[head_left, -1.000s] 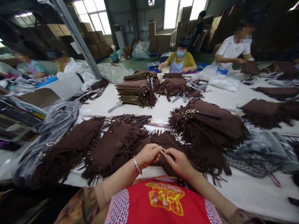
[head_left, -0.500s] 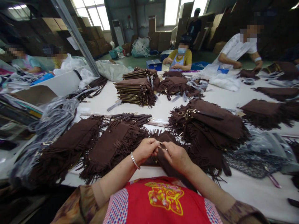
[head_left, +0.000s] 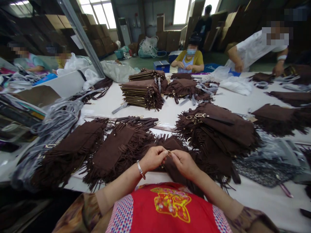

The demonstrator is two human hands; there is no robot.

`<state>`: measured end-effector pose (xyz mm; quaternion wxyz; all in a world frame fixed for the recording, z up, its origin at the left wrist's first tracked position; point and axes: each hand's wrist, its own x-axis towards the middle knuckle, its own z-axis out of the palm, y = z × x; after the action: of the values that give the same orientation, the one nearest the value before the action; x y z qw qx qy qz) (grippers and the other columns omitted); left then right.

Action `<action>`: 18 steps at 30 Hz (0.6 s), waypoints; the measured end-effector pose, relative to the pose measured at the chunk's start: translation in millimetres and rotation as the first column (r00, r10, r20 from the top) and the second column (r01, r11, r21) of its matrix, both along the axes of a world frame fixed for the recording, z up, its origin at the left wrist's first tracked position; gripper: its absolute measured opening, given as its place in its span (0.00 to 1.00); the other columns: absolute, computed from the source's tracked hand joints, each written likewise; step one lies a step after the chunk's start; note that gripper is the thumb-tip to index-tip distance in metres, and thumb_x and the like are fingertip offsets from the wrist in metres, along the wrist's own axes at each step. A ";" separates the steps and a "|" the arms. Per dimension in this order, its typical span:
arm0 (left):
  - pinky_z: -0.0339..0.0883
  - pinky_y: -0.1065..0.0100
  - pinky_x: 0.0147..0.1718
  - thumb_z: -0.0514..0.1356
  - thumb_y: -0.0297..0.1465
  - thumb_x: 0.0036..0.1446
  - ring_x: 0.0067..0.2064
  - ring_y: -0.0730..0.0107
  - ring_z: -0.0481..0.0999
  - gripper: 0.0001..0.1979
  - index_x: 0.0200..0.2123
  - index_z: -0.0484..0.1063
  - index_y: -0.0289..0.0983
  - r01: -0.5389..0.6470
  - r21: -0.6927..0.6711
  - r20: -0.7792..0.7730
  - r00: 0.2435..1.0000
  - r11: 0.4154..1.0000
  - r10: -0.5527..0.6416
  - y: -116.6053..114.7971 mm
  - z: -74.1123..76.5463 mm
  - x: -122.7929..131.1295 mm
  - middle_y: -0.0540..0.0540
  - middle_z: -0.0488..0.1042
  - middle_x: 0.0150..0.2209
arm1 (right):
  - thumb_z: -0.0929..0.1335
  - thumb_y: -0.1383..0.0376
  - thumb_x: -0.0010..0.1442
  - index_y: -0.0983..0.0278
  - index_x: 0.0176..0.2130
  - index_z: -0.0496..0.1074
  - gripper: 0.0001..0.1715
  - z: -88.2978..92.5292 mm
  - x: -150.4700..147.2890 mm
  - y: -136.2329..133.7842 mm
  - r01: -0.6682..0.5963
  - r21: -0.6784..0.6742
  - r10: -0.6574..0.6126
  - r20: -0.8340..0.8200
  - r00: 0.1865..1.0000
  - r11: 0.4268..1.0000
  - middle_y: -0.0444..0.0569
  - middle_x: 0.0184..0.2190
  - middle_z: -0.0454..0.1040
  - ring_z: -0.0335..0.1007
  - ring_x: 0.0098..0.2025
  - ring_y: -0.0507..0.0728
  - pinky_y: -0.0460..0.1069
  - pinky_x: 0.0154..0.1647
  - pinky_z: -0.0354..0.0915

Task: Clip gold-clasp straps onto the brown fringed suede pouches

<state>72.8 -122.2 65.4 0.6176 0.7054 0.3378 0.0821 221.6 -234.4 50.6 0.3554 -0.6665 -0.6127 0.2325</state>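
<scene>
My left hand (head_left: 155, 158), with a silver bangle at the wrist, is closed in a pinch on a small gold metal clasp (head_left: 169, 152). From the other side my right hand (head_left: 184, 162) pinches the same clasp, fingertips almost meeting. The clasp's exact shape is mostly hidden by the fingers. Under both hands lies a dark brown fringed bag (head_left: 173, 142), and a brown strip hangs below them toward my red apron. Two more brown fringed bags (head_left: 113, 148) lie to the left. A pile of brown bags (head_left: 225, 129) with gold clasps on top is at the right.
Further back stands a stack of brown bags (head_left: 138, 92) with gold zippers. Plastic-wrapped straps (head_left: 57, 124) are heaped at the left, near a metal post (head_left: 81, 37). A dark speckled pouch (head_left: 264, 171) lies at right. Several people work around the white table (head_left: 104, 102).
My hands stay together at nearly the same spot, with the fingertips slightly shifted on the clasp. Across the table, the person in white leans further right, and the masked person's hands have come together.
</scene>
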 end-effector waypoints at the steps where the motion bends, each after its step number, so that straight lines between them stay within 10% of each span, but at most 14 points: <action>1: 0.59 0.75 0.20 0.56 0.43 0.56 0.21 0.75 0.68 0.16 0.28 0.70 0.36 0.005 -0.005 -0.012 1.000 1.000 -0.005 0.2 -0.4 -0.3 0.51 0.69 0.20 | 0.56 0.61 0.68 0.62 0.37 0.73 0.19 0.1 -0.5 0.4 0.000 -0.015 -0.001 -0.050 0.999 1.000 0.47 0.31 0.75 0.70 0.33 0.54 0.47 0.35 0.63; 10: 0.55 0.75 0.17 0.58 0.42 0.53 0.17 0.78 0.64 0.16 0.22 0.66 0.35 -0.206 -0.218 -0.126 0.975 0.954 0.181 -5.4 -19.8 0.2 0.52 0.67 0.18 | 0.61 0.64 0.64 0.64 0.39 0.70 0.10 -11.3 -8.4 2.9 -0.072 -0.056 0.084 0.237 0.968 0.996 0.51 0.32 0.74 0.70 0.36 0.55 0.48 0.39 0.63; 18: 0.53 0.75 0.15 0.57 0.44 0.53 0.17 0.79 0.63 0.17 0.24 0.66 0.35 -0.275 -0.352 -0.252 0.948 0.895 0.192 -23.5 -69.9 -21.9 0.52 0.66 0.19 | 0.62 0.68 0.61 0.63 0.34 0.73 0.10 -65.9 -32.3 -0.4 -0.098 -0.166 0.081 -0.106 0.991 0.981 0.47 0.31 0.77 0.71 0.33 0.54 0.47 0.36 0.62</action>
<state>51.0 -145.7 -4.5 0.6894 0.5301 0.4935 0.0135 189.3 -234.8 -15.3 0.3159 -0.6541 -0.6014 0.3327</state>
